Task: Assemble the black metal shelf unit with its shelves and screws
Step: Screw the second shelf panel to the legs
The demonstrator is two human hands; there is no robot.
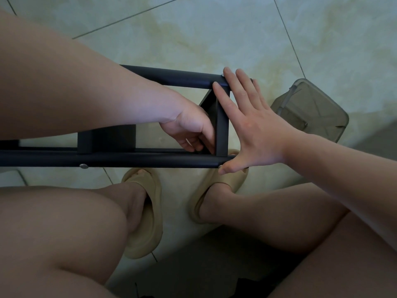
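Observation:
The black metal shelf frame [137,161] lies on its side across my knees, two round tubes running left to right. A flat black shelf plate [222,127] stands between the tubes at their right end. My left hand [191,131] reaches inside the frame, its fingers curled against the inner face of that plate. My right hand [247,123] is spread flat over the plate's outer side, fingertips on the far tube and thumb under the near tube. A silver screw head [83,166] shows on the near tube. A second black plate [107,138] sits further left.
A translucent plastic box [311,108] rests on the tiled floor [193,35] to the right of the frame. My feet in tan slippers [146,214] stand below the frame, with my bare knees at the bottom left and right.

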